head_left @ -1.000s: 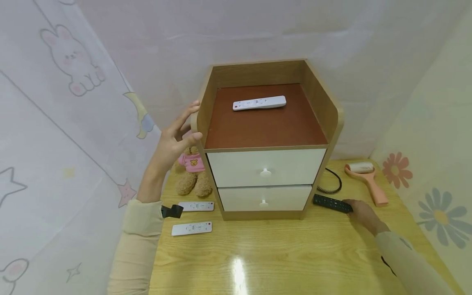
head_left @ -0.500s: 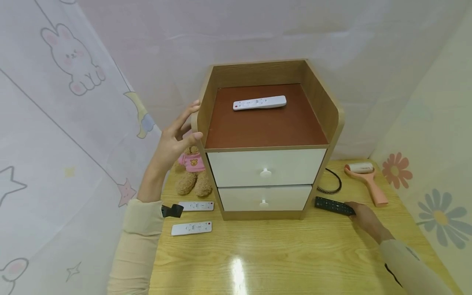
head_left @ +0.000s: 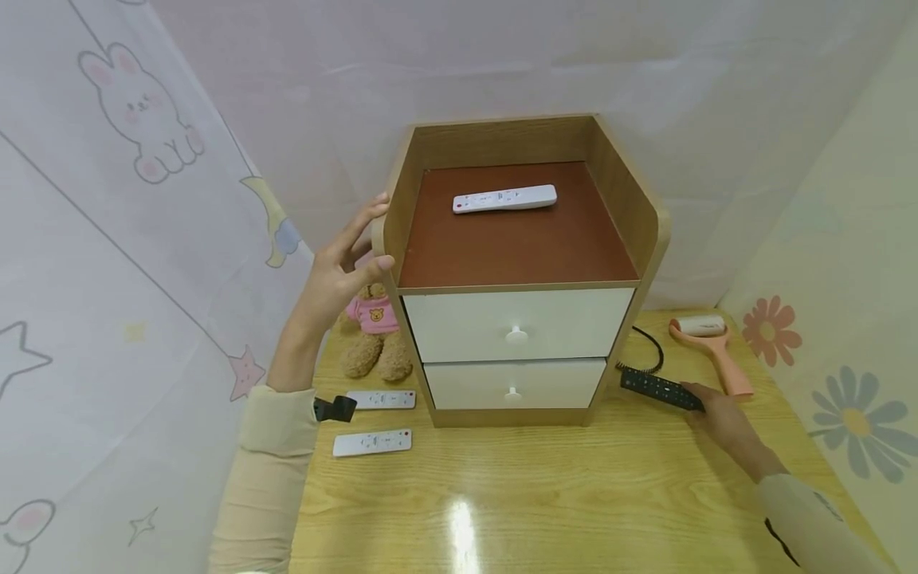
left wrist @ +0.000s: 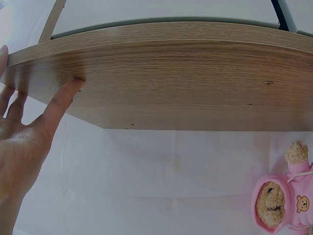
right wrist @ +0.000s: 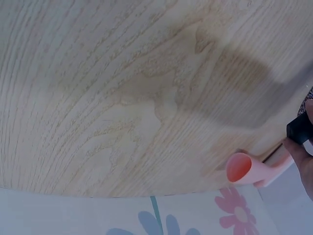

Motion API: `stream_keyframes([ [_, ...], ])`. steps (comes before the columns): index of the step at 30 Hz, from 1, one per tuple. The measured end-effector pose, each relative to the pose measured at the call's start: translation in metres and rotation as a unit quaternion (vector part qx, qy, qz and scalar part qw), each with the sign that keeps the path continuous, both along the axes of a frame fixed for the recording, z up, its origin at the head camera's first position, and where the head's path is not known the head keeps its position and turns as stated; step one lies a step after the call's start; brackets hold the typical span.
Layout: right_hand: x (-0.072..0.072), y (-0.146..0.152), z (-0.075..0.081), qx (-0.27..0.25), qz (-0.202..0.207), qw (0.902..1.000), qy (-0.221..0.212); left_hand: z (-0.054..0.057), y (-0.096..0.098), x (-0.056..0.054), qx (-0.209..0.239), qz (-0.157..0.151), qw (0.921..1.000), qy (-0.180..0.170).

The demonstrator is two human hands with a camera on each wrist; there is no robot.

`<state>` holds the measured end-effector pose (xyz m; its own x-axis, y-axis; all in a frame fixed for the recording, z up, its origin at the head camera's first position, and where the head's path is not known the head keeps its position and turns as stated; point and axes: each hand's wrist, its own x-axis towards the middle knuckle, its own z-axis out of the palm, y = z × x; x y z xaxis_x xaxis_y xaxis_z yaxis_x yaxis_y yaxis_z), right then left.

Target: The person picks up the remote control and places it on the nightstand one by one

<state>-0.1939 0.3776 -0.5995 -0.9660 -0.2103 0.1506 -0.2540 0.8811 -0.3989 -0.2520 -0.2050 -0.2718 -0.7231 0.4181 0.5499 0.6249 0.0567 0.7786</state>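
Note:
At the right of the head view my right hand [head_left: 731, 429] holds a black remote control [head_left: 656, 388] by its near end, the far end pointing toward the cabinet. Only the remote's dark end [right wrist: 299, 128] and part of that hand [right wrist: 304, 171] show at the edge of the right wrist view. My left hand [head_left: 331, 279] rests against the left side panel of a small wooden cabinet [head_left: 516, 414] with two white drawers. Its fingers are spread, and a fingertip touches the panel in the left wrist view. On the cabinet's brown top lies a white remote control [head_left: 504, 199].
Two more white remotes, an upper one [head_left: 382, 400] and a lower one [head_left: 373, 442], lie left of the cabinet. Behind them sits a teddy bear [head_left: 376, 316] in pink. To the right are a black coiled cord [head_left: 656, 347] and an orange-handled lint roller [head_left: 727, 367].
My right hand has moved right with the black remote, which sits slightly higher in the head view and overlaps the coiled cord. The left hand stays against the cabinet.

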Motion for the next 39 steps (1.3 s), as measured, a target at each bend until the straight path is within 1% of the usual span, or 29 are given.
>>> stream_keyframes([
  [4,-0.003,0.003,0.009,0.003,-0.005,0.9995,0.031,0.001,0.000,0.000,-0.001,0.004,1.0000,0.001],
  [11,-0.004,0.009,0.037,-0.001,-0.021,0.9977,0.065,0.001,0.000,-0.001,0.001,0.001,1.0000,-0.003],
  [16,-0.004,0.013,0.054,-0.005,-0.011,0.9918,0.127,0.000,-0.001,0.000,0.005,-0.003,1.0000,-0.007],
  [18,-0.004,0.013,0.061,-0.007,-0.005,0.9896,0.144,0.000,-0.001,0.000,0.005,-0.002,1.0000,-0.008],
  [24,-0.006,0.012,0.085,-0.005,0.004,0.9868,0.162,0.001,-0.001,0.000,-0.002,0.003,1.0000,-0.007],
  [29,-0.008,0.008,0.109,-0.014,0.004,0.9798,0.199,0.001,0.000,-0.001,0.002,-0.002,0.9999,-0.011],
  [35,-0.006,0.006,0.146,0.005,-0.025,0.9804,0.195,0.000,0.001,-0.001,0.002,-0.001,1.0000,-0.008],
  [38,-0.005,0.004,0.166,0.011,-0.038,0.9779,0.205,-0.001,0.000,-0.001,-0.004,0.002,1.0000,-0.006],
  [39,-0.004,0.003,0.174,0.012,-0.043,0.9791,0.199,-0.001,0.000,-0.001,-0.004,0.003,1.0000,-0.005],
])
